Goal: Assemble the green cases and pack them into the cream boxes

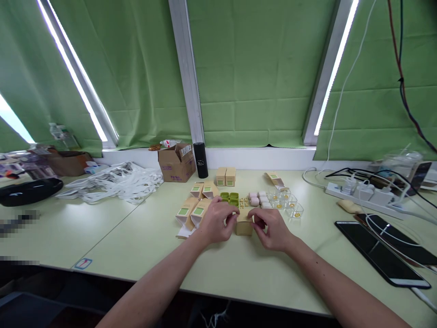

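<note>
A small brown cardboard box (244, 228) stands on the table between my two hands. My left hand (219, 222) pinches at its upper left edge, thumb and forefinger curled in. On the other side my right hand (271, 228) holds the right edge with bent fingers. Just behind the box are green square cups (234, 196) and small yellowish pieces (243, 202). Pale pink rounded pieces (254, 200) lie to the right of them, followed by clear plastic cups (294, 210) with gold-coloured bits inside. Several partly folded cartons (186, 213) with green labels rest left of my left hand.
Two closed cartons (226, 176) stand at the back, near a black cylinder (200, 160) and a larger cardboard box (176, 164). White straps (116, 182) are heaped at left. Rightward lie a flattened carton (276, 181), a power strip (363, 195) and phones (378, 250) with cables.
</note>
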### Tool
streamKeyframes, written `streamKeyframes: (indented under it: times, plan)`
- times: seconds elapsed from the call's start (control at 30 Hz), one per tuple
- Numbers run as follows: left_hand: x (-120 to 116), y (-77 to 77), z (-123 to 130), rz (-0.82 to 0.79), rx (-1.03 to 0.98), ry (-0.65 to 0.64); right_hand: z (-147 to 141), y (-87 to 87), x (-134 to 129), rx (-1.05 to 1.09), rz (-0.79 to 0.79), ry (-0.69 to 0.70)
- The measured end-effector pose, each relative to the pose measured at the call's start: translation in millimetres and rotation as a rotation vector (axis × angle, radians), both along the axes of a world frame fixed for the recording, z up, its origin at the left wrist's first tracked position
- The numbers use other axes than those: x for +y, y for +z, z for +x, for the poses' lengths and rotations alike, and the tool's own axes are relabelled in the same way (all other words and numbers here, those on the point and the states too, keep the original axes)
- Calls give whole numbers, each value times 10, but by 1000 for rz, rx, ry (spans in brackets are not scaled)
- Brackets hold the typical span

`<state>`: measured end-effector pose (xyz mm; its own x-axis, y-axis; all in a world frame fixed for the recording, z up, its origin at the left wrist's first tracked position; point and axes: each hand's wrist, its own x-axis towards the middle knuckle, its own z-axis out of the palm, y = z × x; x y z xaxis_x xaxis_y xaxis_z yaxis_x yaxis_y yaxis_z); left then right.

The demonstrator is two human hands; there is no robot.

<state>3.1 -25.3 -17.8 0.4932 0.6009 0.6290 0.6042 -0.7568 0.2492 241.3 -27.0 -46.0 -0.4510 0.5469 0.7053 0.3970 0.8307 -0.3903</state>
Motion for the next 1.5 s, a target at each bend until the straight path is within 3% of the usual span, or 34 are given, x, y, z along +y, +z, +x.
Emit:
streamKeyframes:
  times: [0.17,0.37,0.73,1.03,1.23,1.5]
  plan:
    - [51,-48,21,-21,-5,154,58,-13,48,-54,-51,-1]
    - [47,-62,18,2,4,164,78,-16,88,-34,10,-102]
    - [29,-36,49,-87,141,167,26,-21,29,-83,18,-27]
    - [2,-17,60,-62,70,195,44,-8,26,-79,31,-25]
    - [9,-26,58,-42,81,190,16,-33,70,-91,73,-265]
    - [5,-18,57,-27,60,191,9,20,119,-206,-173,-556]
